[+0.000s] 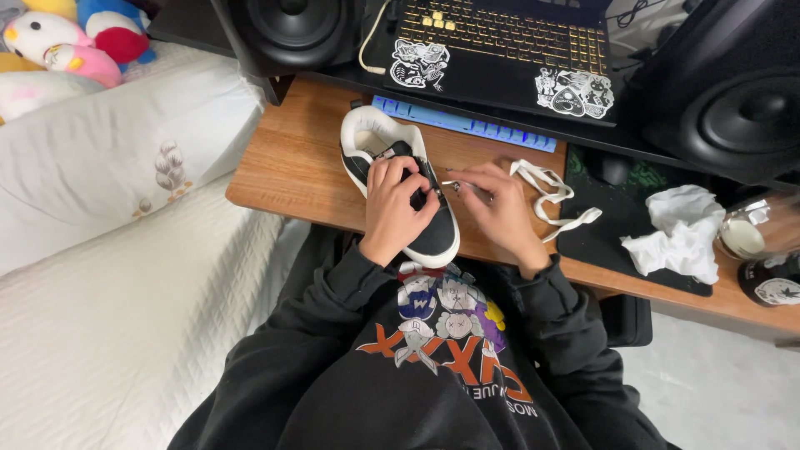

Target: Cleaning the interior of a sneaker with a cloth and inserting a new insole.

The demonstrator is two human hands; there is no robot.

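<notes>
A black sneaker (433, 229) with a white sole and white lining lies on the wooden desk (292, 167), toe pointing toward me. My left hand (396, 204) rests on top of the shoe, fingers pressed over its lacing area. My right hand (496, 204) sits just right of the shoe and pinches the tip of a white shoelace (550, 196) near the eyelets. The rest of the lace trails in loops to the right, onto a dark mouse mat (600, 242).
A laptop (500, 50) with stickers and a blue keyboard (467, 125) lie behind the shoe, flanked by two black speakers (292, 29) (733, 100). Crumpled white tissue (679, 233), a mouse (612, 167) and jars (767, 279) sit right. A bed (108, 275) with plush toys (67, 37) lies left.
</notes>
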